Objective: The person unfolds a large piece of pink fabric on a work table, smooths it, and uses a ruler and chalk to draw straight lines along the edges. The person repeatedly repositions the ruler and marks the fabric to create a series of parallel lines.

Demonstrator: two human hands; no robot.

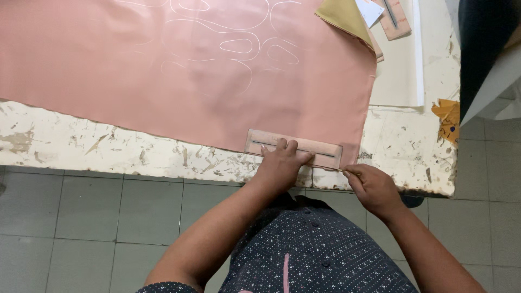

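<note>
Template pinned on pink sheet at the near tabletop edge.

We press the left hand [282, 163] flat, fingers spread, on the template [294, 147], which lies on the sheet [190, 70] by its near-right corner. Our right hand [373, 187] is pinched narrow on a thin marker [347, 172] at the template's right end. We judge the template stiff and light, best held from above; the sheet looks limp and smooth, likely to slide on the tabletop [81, 146].

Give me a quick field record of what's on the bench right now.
surface: worn white table
material: pink sheet spread flat, with white traced outlines
template: slotted rectangular template at the sheet's near edge
left hand: pressing the template flat
right hand: at the template's right end, holding a thin marking tool
far corner: yellow sheet
</note>
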